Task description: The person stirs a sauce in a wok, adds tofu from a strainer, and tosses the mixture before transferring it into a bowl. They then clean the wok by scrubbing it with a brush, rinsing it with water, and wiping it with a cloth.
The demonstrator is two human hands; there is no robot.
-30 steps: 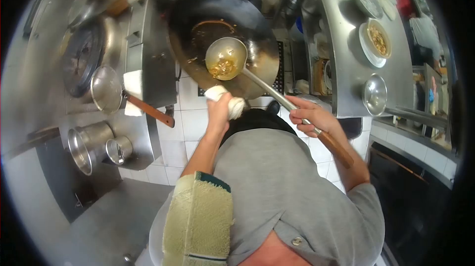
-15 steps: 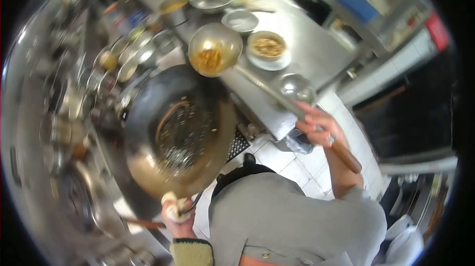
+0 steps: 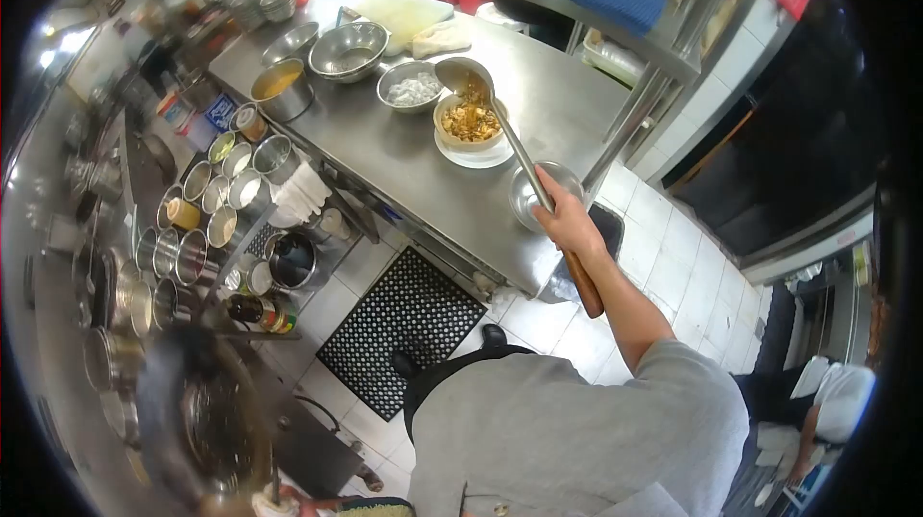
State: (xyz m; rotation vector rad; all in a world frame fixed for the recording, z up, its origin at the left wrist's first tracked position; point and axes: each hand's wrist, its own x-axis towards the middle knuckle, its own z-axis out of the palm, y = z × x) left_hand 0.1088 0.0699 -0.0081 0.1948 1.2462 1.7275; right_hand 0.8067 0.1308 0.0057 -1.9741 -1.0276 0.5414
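My right hand (image 3: 567, 219) is wrapped round the shaft of a long ladle (image 3: 516, 144) with a wooden handle end. The ladle's tipped cup hangs over a round bowl (image 3: 445, 132) of chopped brown food, and saucy food runs down from it into the bowl. Under the bowl lies a white plate (image 3: 478, 159). At the bottom edge, my left hand (image 3: 312, 504) is partly cut off and closed round the handle of a dark wok (image 3: 165, 411), with a pale cloth (image 3: 273, 502) at the grip. The wok is blurred.
Metal bowls (image 3: 348, 50), a pot of orange liquid (image 3: 281, 92) and a bowl of white pieces (image 3: 409, 87) stand on the steel counter (image 3: 404, 176). Several seasoning tins (image 3: 248, 188) crowd the left. A black mat (image 3: 399, 325) covers floor tiles. Another person (image 3: 836, 397) is at lower right.
My right hand has brought the ladle over the bowl and tipped it, so food pours out. The wok has moved away from the counter, down and left, with my left hand. The view has shifted.
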